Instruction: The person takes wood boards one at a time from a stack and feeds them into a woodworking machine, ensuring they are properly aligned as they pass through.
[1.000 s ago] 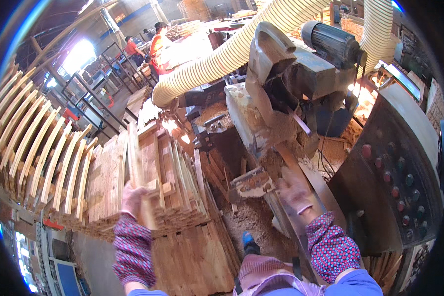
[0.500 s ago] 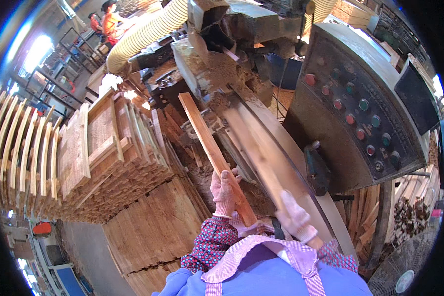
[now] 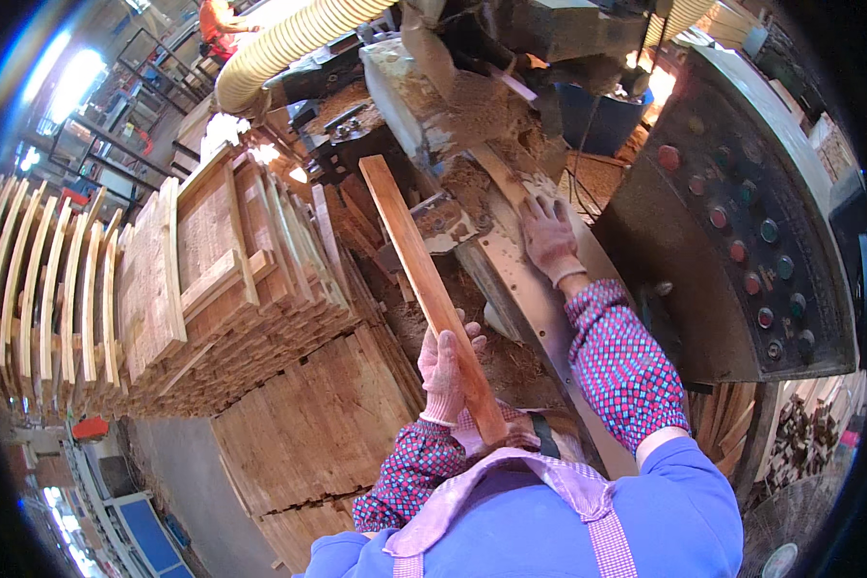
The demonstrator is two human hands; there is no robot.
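My left hand (image 3: 441,374), in a pink work glove, is wrapped round the lower part of a long wooden strip (image 3: 407,260). The strip slants up and away to the left, its near end close to my apron. My right hand (image 3: 551,241), gloved too, reaches far forward with fingers spread flat. It lies on the near end of another wooden strip (image 3: 499,175) on the machine's metal bed (image 3: 539,313). The far end of that strip is hidden under the sawdust-covered machine head (image 3: 491,116).
A control panel (image 3: 732,231) with red and green buttons stands at the right. Stacked boards (image 3: 231,308) rise on the left, with a wooden panel (image 3: 308,424) nearer. A ribbed hose (image 3: 299,43) arches overhead. Another person (image 3: 220,27) in orange is at the far left.
My right hand has slid forward along the bed from beside my body to the machine head, and the strip there has moved in under it. My left hand keeps its strip.
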